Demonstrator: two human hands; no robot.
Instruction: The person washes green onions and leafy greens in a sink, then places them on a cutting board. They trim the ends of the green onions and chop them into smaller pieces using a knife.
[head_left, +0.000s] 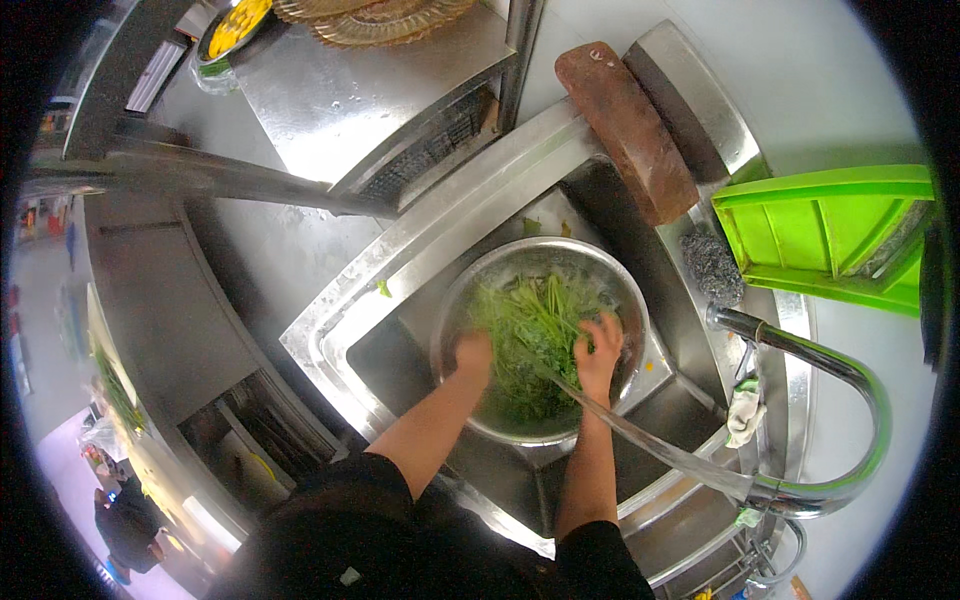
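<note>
A round stainless-steel basin (637, 300) sits inside a steel sink (480, 480). Leafy greens with long thin stems (536, 337) lie in water in the basin. My left hand (472, 354) is at the left side of the greens, its fingers blurred and partly hidden among them. On the right side, my right hand (598, 349) touches the greens with bent fingers; whether it grips any stems is unclear. From the curved chrome faucet (817, 499) a stream of water (660, 444) runs into the basin between my forearms.
A reddish-brown block (626, 131) rests across the sink's back corner. Along the right ledge are a steel-wool scourer (711, 266), a bright green plastic rack (832, 232) and a crumpled cloth (745, 416). Steel counter (360, 97) extends upper left. Another person (127, 521) stands far lower left.
</note>
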